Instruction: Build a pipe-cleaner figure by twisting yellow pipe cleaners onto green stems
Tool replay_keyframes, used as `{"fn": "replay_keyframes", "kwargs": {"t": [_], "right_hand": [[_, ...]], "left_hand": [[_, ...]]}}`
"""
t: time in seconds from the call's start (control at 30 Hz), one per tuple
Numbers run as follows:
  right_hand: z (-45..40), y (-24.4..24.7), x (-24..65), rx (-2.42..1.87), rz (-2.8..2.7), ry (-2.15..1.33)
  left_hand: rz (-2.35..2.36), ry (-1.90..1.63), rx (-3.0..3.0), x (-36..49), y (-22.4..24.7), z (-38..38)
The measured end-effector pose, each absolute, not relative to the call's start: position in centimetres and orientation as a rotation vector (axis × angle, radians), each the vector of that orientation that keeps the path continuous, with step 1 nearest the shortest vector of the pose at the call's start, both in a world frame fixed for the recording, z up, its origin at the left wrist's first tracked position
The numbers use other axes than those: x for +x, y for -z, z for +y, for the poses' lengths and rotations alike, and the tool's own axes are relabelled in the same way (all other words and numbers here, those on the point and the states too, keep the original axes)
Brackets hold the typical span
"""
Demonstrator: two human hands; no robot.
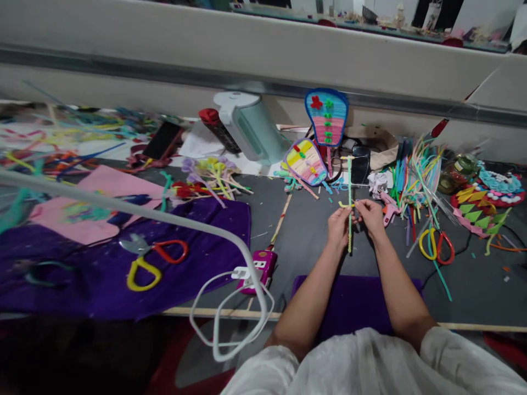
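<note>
Over the grey table, my left hand pinches a long, straight pipe-cleaner stem, mostly pale green with yellowish ends. Across it lies a short yellow pipe cleaner, its left end bent upward. From the other side my right hand has its fingers closed at this crossing; they seem to grip the yellow piece, though the exact contact is too small to see. Beyond my hands rest two fan-shaped pipe-cleaner pieces, one blue and pink, one yellow and pink. A pink glue gun lies beside my right hand.
Scissors and a bundle of pipe cleaners are at right. Leftward are a magenta power strip, a white cable, a purple cloth, and open scissors. A kettle stands behind.
</note>
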State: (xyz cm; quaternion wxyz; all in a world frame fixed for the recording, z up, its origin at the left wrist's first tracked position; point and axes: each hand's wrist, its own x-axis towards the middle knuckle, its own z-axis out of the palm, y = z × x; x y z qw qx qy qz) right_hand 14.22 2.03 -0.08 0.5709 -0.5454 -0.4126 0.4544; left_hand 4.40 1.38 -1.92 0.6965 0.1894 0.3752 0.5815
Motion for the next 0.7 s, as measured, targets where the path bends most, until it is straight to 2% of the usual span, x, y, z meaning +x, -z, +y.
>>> {"fn": "replay_keyframes", "kwargs": {"t": [0.27, 0.7], "right_hand": [[2.1, 0.1, 14.5, -1.303, -0.982, -1.069], [2.2, 0.5, 14.6, -1.337, -0.956, -1.098]], "left_hand": [[0.857, -1.247, 0.465, 4.4, 2.2, 1.6], [0.991, -1.508, 0.405, 2.6, 1.7, 2.8]]}}
